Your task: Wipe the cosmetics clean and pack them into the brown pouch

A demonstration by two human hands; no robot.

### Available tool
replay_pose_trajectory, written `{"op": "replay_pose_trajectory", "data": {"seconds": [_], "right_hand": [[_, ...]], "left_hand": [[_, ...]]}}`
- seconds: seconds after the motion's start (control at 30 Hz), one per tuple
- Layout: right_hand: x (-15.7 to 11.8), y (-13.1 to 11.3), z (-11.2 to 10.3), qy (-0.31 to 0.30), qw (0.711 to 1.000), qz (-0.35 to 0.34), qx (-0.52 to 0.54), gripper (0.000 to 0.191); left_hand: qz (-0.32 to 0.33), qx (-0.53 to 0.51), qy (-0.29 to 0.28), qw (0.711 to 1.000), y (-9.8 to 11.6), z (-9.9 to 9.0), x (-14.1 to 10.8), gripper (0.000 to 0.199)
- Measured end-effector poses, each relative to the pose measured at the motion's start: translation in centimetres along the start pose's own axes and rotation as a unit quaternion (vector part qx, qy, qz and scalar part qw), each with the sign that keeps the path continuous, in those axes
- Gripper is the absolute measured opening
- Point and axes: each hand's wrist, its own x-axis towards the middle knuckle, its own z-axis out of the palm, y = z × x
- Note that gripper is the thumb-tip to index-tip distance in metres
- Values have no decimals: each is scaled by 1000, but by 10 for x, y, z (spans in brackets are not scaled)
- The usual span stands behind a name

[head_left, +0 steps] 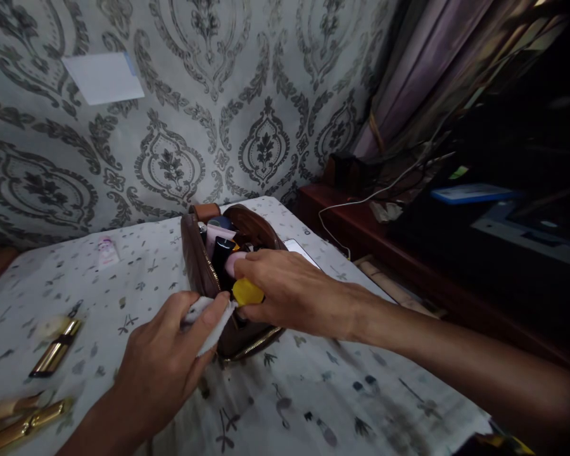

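A brown zippered cosmetics bag [194, 253] stands unzipped on the bed, packed with small items. My right hand [294, 291] reaches into its opening, thumb and fingers closed around a yellow rounded item [247, 292] whose lower part is hidden. Beside those fingers are a pink item [232, 263] and a glossy black container [222, 250]. At the bag's near left edge, my left hand [171, 345] pinches a crumpled white wipe [211, 329] between thumb and fingers.
Gold cosmetic tubes [57, 348] lie at the left, and a small pink-and-white tube [107, 252] lies farther back. A phone [301, 253] sits behind the bag. To the right, a white cable [384, 188] runs over a dark red wooden ledge [356, 225].
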Motion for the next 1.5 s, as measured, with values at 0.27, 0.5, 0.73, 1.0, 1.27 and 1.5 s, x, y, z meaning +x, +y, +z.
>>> {"op": "replay_pose_trajectory", "data": {"seconds": [0.27,0.5,0.73,1.0,1.27,1.5], "right_hand": [[4,3,0,4,998,-48,-35,25],[0,9,-1,25,997,-72,14,24],[-12,12,0,34,994,-96,49,9],[-14,12,1,40,995,-80,52,14],[-17,27,33,184,972,-115,93,24],[-15,-1,53,347,917,-187,58,25]], "left_hand": [[-5,6,-13,1000,1,0,-1,37],[-20,3,-25,999,3,0,-6,41],[-3,4,-17,1000,-2,2,-12,39],[-19,-16,-25,999,-6,6,-15,47],[-44,-29,-17,998,7,-2,-16,49],[-157,-83,-83,981,-6,-7,-67,36]]}}
